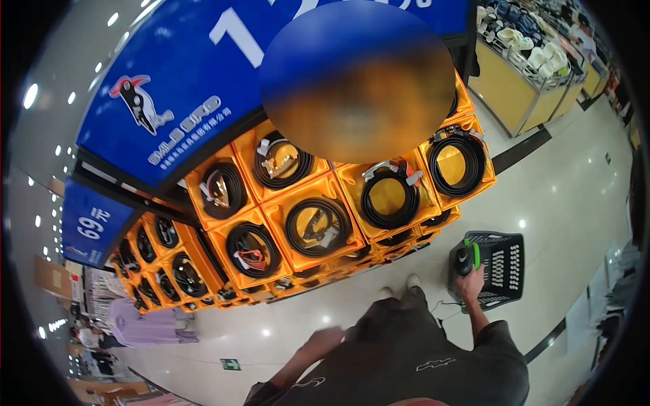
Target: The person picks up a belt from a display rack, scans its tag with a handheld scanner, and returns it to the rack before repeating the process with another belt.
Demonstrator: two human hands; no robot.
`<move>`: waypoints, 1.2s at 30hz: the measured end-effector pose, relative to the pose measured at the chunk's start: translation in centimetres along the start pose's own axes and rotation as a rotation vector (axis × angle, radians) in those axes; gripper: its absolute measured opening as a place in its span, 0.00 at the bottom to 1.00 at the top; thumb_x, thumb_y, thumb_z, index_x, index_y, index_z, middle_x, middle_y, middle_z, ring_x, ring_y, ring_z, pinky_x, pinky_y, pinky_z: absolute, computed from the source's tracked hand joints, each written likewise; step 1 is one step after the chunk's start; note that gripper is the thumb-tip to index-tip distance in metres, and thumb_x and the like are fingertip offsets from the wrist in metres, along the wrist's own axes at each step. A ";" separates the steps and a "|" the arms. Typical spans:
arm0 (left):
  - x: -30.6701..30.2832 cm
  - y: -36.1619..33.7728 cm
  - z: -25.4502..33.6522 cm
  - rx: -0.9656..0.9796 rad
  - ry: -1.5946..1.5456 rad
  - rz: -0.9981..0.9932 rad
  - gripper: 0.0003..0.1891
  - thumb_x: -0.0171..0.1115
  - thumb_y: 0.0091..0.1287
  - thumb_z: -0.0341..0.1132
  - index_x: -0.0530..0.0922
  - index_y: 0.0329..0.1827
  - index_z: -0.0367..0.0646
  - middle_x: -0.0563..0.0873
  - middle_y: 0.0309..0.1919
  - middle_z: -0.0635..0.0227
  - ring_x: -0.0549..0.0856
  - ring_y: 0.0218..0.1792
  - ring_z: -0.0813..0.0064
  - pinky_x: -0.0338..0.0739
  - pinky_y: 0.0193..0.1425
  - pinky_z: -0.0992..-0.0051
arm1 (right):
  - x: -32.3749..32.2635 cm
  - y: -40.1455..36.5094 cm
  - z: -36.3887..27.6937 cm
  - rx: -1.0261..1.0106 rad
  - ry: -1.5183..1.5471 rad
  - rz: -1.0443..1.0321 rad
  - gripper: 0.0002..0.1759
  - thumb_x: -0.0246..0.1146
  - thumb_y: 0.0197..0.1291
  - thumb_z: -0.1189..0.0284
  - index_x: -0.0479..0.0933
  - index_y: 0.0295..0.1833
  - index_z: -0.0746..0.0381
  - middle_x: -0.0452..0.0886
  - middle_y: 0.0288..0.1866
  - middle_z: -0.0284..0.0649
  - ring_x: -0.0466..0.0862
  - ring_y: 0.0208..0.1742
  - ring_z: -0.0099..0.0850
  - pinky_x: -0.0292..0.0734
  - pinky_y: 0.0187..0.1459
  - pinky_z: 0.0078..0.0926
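My right hand (470, 283) is closed round the handle (466, 260) of a dark grey shopping basket (506, 271), at the right of the view. The handle has black and bright green parts. My left hand (326, 340) hangs near my body at the lower middle, blurred, and its fingers cannot be made out. Ahead of me, coiled black belts (389, 203) lie in orange-lined boxes (276, 196) set in rows. Nothing shows inside the basket apart from its slotted wall.
A blue sign (183, 74) hangs over the boxes, with a smaller price sign (95, 220) at left. Shoes (542, 61) fill a yellow-sided stand (504, 88) at upper right. Lilac clothes (145, 325) hang at lower left. A blurred oval hides part of the upper middle.
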State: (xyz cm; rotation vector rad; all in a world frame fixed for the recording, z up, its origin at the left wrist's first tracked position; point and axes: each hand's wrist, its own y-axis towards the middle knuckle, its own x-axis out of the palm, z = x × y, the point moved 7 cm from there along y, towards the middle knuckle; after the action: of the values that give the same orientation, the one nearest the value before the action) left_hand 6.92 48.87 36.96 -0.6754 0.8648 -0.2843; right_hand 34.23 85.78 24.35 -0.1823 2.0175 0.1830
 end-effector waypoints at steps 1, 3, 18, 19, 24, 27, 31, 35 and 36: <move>-5.7 -0.5 3.3 0.033 0.007 0.182 0.17 0.55 0.70 0.41 0.78 0.58 0.45 0.82 0.50 0.58 0.81 0.53 0.58 0.75 0.58 0.64 | -0.1 0.1 0.1 -0.021 0.005 0.012 0.16 0.63 0.47 0.74 0.76 0.43 0.70 0.70 0.44 0.55 0.77 0.43 0.57 0.76 0.44 0.49; -16.3 -2.3 9.4 0.095 -0.161 0.340 0.16 0.62 0.66 0.36 0.79 0.56 0.43 0.83 0.48 0.61 0.83 0.48 0.62 0.78 0.52 0.67 | 0.2 0.2 0.6 -0.035 0.018 0.040 0.16 0.63 0.47 0.74 0.76 0.43 0.69 0.70 0.45 0.55 0.77 0.44 0.57 0.76 0.45 0.49; -46.7 10.5 20.0 0.045 0.727 0.978 0.44 0.75 0.47 0.33 0.64 0.70 0.48 0.72 0.62 0.55 0.72 0.62 0.51 0.70 0.65 0.58 | -1.6 0.8 1.0 -0.047 0.138 0.118 0.17 0.67 0.41 0.74 0.75 0.40 0.67 0.68 0.40 0.54 0.74 0.43 0.55 0.73 0.41 0.49; -47.0 10.9 20.2 0.051 0.697 0.984 0.42 0.75 0.46 0.33 0.66 0.68 0.48 0.73 0.60 0.55 0.74 0.61 0.51 0.71 0.63 0.58 | -1.0 0.8 1.5 -0.026 0.131 0.089 0.18 0.67 0.41 0.74 0.75 0.40 0.67 0.68 0.40 0.53 0.74 0.44 0.55 0.73 0.42 0.48; -46.5 9.3 21.0 0.118 0.723 1.177 0.37 0.74 0.40 0.30 0.72 0.59 0.46 0.78 0.52 0.57 0.78 0.54 0.51 0.77 0.54 0.57 | -0.7 1.2 1.6 0.011 0.134 0.003 0.18 0.66 0.41 0.75 0.75 0.41 0.69 0.68 0.42 0.53 0.73 0.47 0.54 0.73 0.45 0.46; -45.2 7.4 22.8 0.173 0.827 1.291 0.36 0.74 0.38 0.28 0.75 0.57 0.47 0.77 0.50 0.58 0.79 0.53 0.54 0.76 0.53 0.59 | -0.5 1.5 2.0 0.032 0.149 -0.051 0.23 0.67 0.43 0.73 0.75 0.47 0.72 0.69 0.47 0.57 0.73 0.50 0.57 0.73 0.49 0.47; -43.7 5.6 21.9 0.338 0.968 1.520 0.31 0.74 0.38 0.29 0.79 0.52 0.50 0.76 0.48 0.59 0.79 0.47 0.58 0.74 0.48 0.62 | -0.3 2.1 1.7 0.081 0.181 -0.086 0.23 0.67 0.44 0.74 0.75 0.49 0.68 0.68 0.60 0.58 0.71 0.59 0.58 0.72 0.56 0.46; -40.2 1.6 21.6 0.495 1.017 1.741 0.21 0.75 0.48 0.37 0.82 0.47 0.49 0.73 0.45 0.61 0.77 0.45 0.57 0.74 0.46 0.62 | -0.9 2.6 0.9 0.031 0.183 -0.057 0.25 0.68 0.46 0.73 0.75 0.52 0.68 0.67 0.62 0.60 0.69 0.61 0.59 0.68 0.61 0.47; -39.2 0.1 21.9 0.532 0.948 1.780 0.21 0.76 0.50 0.40 0.81 0.47 0.48 0.72 0.46 0.60 0.77 0.45 0.57 0.75 0.46 0.62 | -1.5 2.8 0.0 -0.017 0.214 -0.002 0.25 0.68 0.45 0.73 0.75 0.52 0.69 0.67 0.61 0.60 0.69 0.61 0.58 0.67 0.61 0.47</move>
State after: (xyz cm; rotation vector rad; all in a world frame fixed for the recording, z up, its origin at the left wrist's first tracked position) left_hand -0.65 77.56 70.67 0.9454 1.8523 0.8422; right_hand 34.34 88.58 25.84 -0.2224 2.2293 0.1861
